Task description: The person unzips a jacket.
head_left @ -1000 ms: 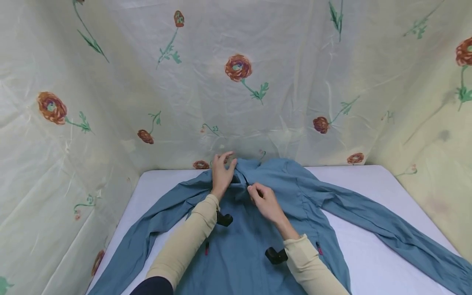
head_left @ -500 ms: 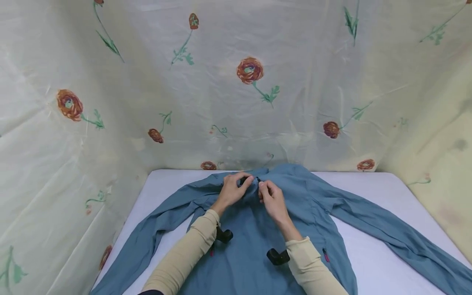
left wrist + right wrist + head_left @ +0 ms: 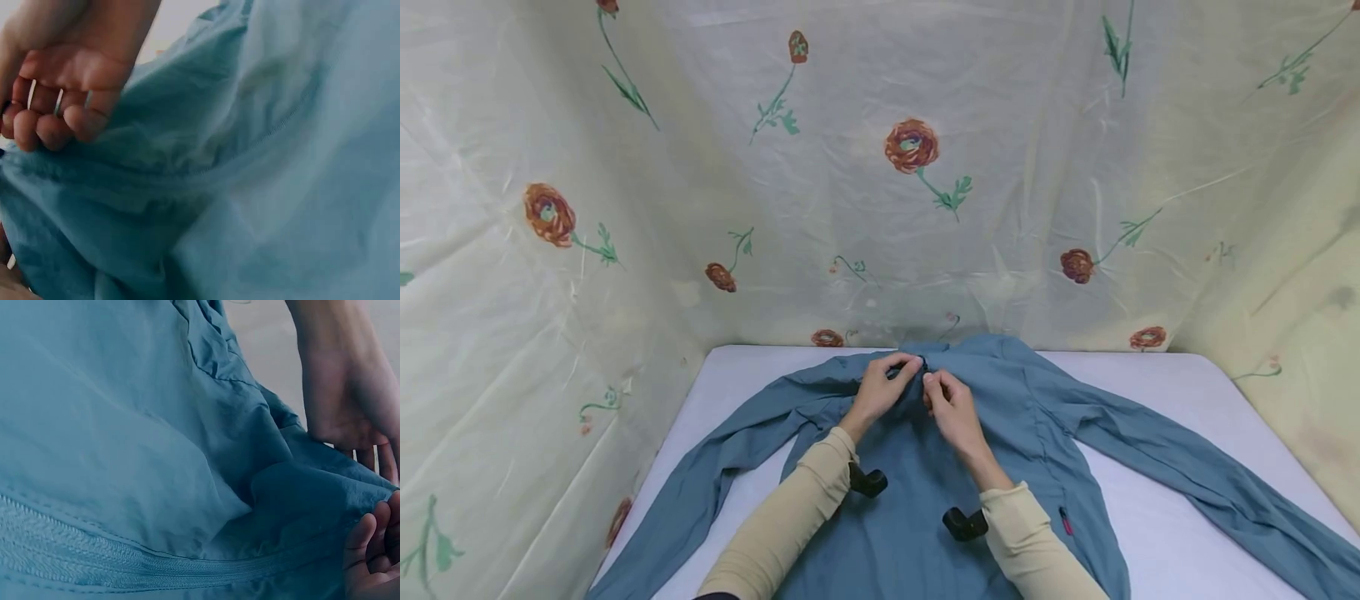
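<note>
Close by, the right wrist view shows clearly the wide zipper (image 3: 106, 559); only the head view shows the red tab (image 3: 1066, 522), at right. The blue jacket (image 3: 917, 492) lies spread on the table (image 3: 1165, 533). Farther, near its collar (image 3: 923, 347), the right hand (image 3: 951, 410) pinches a small dark piece (image 3: 924, 364); the left hand (image 3: 878, 393), gap narrow, pinches the jacket edge.

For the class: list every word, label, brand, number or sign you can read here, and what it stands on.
No text can be read.
Jacket: no legible lettering.
Red tab: too small to tell if marked.
Backdrop: flowers, no legible words.
</note>
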{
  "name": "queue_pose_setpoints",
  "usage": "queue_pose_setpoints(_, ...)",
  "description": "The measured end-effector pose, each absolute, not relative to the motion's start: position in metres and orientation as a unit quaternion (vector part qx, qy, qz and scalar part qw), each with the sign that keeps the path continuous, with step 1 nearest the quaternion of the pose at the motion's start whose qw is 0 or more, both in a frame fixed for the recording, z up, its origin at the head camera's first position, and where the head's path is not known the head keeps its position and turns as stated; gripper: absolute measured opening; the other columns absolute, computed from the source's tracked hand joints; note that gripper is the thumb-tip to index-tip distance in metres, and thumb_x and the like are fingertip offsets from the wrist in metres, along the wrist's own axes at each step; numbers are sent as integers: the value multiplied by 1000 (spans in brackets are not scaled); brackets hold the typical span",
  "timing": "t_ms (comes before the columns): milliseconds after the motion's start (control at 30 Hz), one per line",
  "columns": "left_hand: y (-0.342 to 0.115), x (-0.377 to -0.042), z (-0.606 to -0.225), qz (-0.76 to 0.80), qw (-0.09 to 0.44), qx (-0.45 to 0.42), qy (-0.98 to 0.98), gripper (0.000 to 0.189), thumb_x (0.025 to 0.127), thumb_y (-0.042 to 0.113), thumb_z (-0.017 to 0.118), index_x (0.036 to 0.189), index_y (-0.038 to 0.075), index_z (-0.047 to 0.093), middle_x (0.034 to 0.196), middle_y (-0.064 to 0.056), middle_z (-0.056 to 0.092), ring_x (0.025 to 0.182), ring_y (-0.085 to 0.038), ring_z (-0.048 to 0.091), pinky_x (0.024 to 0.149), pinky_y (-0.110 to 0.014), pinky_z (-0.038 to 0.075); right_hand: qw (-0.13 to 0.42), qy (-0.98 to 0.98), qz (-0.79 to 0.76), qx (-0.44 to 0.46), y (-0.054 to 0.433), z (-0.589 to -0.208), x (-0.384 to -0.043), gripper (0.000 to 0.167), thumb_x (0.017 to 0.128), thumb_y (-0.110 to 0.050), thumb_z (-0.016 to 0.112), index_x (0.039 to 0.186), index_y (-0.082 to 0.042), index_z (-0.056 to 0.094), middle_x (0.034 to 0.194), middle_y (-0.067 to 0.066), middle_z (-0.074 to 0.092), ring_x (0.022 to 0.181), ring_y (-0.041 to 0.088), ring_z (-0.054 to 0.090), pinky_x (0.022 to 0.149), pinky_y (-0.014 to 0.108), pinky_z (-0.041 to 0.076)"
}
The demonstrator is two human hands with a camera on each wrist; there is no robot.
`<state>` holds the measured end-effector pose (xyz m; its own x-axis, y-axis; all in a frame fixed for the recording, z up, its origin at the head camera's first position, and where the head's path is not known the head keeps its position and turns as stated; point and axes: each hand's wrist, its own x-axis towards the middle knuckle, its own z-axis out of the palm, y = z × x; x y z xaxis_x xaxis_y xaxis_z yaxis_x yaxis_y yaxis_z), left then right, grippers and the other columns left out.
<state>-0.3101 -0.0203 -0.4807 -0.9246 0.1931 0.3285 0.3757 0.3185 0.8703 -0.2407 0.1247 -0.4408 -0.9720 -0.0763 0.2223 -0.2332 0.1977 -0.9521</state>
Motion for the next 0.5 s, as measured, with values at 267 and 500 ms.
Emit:
queue_pose_setpoints(267, -9, -311, -477, -661, 39, -85, -745, 32, 86, 41, 67, 102, 15, 74, 101, -4, 70, 87, -12, 61, 81, -29, 49, 63, -782, 613, 96, 125, -440, -240, 36, 101, -19, 44, 83, 10, 54, 74, 22, 51, 57, 19, 47, 57, 24, 41)
queue_pose_setpoints(500, -4, -311, -476, -665, 34, -38, -745, 33, 86, 43, 65, 103, 15, 73, 103, -3, 69, 91, -14, 61, 83, -30, 50, 64, -790, 602, 94, 125, -441, -241, 34, 101, -19, 45, 82, 8, 54, 70, 15, 50, 54, 11, 44, 55, 24, 39)
